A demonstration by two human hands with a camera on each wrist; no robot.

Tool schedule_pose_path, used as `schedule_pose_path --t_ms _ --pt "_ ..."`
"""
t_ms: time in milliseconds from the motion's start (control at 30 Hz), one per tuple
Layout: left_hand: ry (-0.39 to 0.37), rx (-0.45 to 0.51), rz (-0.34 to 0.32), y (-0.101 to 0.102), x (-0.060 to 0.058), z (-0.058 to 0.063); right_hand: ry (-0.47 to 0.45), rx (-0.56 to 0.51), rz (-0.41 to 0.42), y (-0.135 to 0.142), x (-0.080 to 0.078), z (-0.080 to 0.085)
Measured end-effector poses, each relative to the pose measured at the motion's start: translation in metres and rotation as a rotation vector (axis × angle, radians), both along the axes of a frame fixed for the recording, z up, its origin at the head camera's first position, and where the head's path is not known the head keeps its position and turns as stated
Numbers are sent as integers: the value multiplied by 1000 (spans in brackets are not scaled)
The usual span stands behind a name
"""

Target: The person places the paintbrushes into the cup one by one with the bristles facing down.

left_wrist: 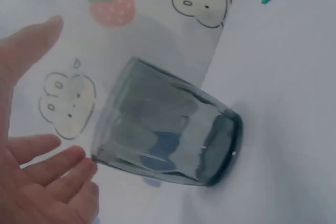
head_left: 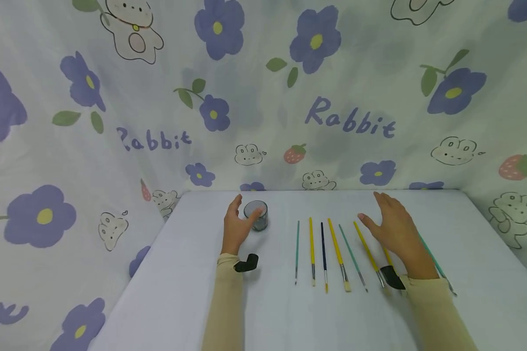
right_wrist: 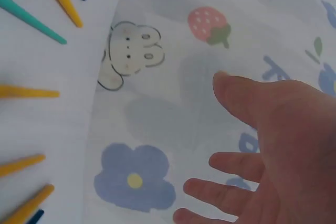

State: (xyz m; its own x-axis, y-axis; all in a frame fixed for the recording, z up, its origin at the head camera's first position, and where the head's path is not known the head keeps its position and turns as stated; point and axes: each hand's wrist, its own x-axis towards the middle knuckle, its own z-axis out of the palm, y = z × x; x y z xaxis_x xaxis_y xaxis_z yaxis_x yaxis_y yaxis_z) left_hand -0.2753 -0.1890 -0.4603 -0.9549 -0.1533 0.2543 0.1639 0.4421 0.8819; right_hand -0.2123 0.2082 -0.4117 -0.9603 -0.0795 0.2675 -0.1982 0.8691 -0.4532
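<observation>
A grey tinted drinking glass (head_left: 260, 223) stands upright near the back left of the white table. Beside it is my left hand (head_left: 236, 232), thumb and fingers spread apart, the thumb overlapping the glass in the head view. In the left wrist view the fingertips come right up to the glass (left_wrist: 168, 129) at its rim. My right hand (head_left: 395, 230) hovers over the right part of a row of paintbrushes, its fingers extended and holding nothing. Below it lie a yellow paintbrush (head_left: 366, 247) and a teal paintbrush (head_left: 435, 259); the hand and wrist partly hide another yellow one.
Left of the right hand, more brushes lie roughly side by side, bristles toward me: a teal one (head_left: 297, 248), a dark blue one (head_left: 323, 248), yellow ones (head_left: 312, 246) and others. A patterned cloth (head_left: 254, 97) hangs behind the white table (head_left: 272, 312).
</observation>
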Motion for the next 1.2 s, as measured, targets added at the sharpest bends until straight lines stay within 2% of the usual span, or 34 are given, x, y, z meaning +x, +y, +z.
schedule_pose_path --t_ms 200,333,567,967,1200 --pt "-91 52 -7 -1 -2 -9 18 -110 -62 25 3 8" --pt "-99 59 -27 -1 -2 -12 10 -153 -106 43 5 9" --pt "-92 50 -38 -1 -5 -19 -50 -170 -201 65 9 8" --pt "-93 59 -22 1 -6 -22 -149 -154 -283 105 11 -7" --pt "-100 56 -29 3 -5 -20 -297 -136 -316 120 14 -14"
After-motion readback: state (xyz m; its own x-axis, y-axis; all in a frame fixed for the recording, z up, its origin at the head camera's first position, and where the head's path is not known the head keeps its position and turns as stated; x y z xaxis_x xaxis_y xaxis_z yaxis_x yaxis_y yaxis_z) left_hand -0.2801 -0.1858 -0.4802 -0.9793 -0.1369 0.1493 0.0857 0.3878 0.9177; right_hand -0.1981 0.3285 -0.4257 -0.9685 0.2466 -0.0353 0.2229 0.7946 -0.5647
